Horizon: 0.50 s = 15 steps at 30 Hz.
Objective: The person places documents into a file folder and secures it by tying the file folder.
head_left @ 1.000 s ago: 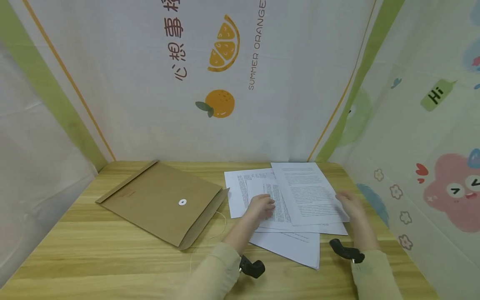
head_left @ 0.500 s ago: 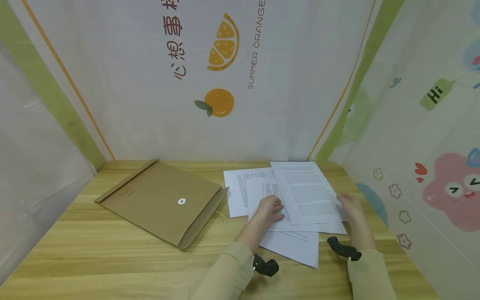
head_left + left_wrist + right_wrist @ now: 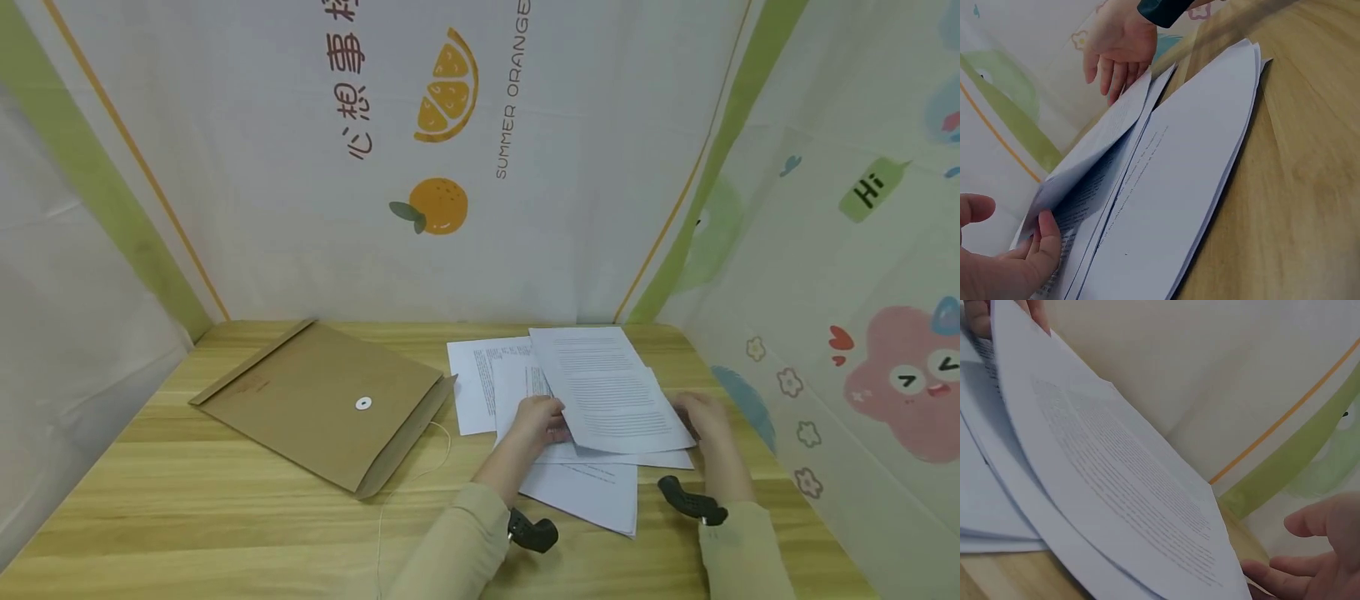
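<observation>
Printed paper sheets overlap in a loose pile on the table's right half. The top sheet (image 3: 611, 392) is lifted along its near left side and bows above the others. My left hand (image 3: 534, 423) is at that raised edge, its fingertips (image 3: 1047, 228) under the sheet and its thumb apart from it. My right hand (image 3: 703, 417) is at the sheet's right edge, fingers extended and thumb spread in the right wrist view. Under the top sheet lie more pages (image 3: 510, 367), and a lower stack (image 3: 588, 496) sticks out toward me. My right fingertips are partly hidden in the head view.
A brown string-tie envelope (image 3: 322, 400) with a white button lies left of the papers, its flap side toward them. Its thin string (image 3: 431, 468) trails over the wooden table (image 3: 225, 517). Printed curtains (image 3: 285, 233) stand around the back and sides.
My left hand has moved right to the top sheet's near left edge, which has risen. That sheet has shifted slightly left. My right hand stays by its right edge.
</observation>
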Tool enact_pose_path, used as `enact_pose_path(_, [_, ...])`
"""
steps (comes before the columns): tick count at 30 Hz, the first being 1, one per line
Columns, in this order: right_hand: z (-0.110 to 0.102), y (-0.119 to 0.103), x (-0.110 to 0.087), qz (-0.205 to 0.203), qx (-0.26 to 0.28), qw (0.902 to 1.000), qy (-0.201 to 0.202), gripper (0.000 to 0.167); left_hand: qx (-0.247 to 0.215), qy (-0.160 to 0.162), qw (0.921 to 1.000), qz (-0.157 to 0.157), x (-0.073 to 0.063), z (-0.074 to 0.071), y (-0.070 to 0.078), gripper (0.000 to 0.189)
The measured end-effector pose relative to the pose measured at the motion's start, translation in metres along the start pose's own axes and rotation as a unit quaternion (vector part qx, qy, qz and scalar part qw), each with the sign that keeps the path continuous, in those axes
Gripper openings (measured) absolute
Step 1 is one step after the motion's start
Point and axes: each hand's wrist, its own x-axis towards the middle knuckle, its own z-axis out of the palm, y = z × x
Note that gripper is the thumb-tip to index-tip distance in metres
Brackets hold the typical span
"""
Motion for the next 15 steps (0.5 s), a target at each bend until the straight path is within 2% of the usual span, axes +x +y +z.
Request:
enact_pose_path(3, [0.0007,0.0011,-0.0023,-0.004,0.011,0.9999,0.001,0.050,0.052,0.003,0.9987,0.000,-0.0017,0.0006,-0.0020,0.037])
enact_pose_path(7, [0.0014,0.0011,-0.0037,0.001,0.028,0.9996,0.008,0.050,0.090,0.002,0.9959,0.000,-0.0035,0.0002,-0.0066,0.035])
enact_pose_path(11, [0.0028,0.0005,-0.0040,0.001,0.039,0.9992,0.002,0.055,0.106,-0.009,0.9943,0.014,-0.0047,-0.0015,-0.0087,0.038])
enact_pose_path(15, [0.0022,0.0007,-0.0047,-0.008,0.031,0.9995,-0.007,0.056,0.098,-0.014,0.9947,0.026,-0.0049,-0.0037,-0.0074,0.048])
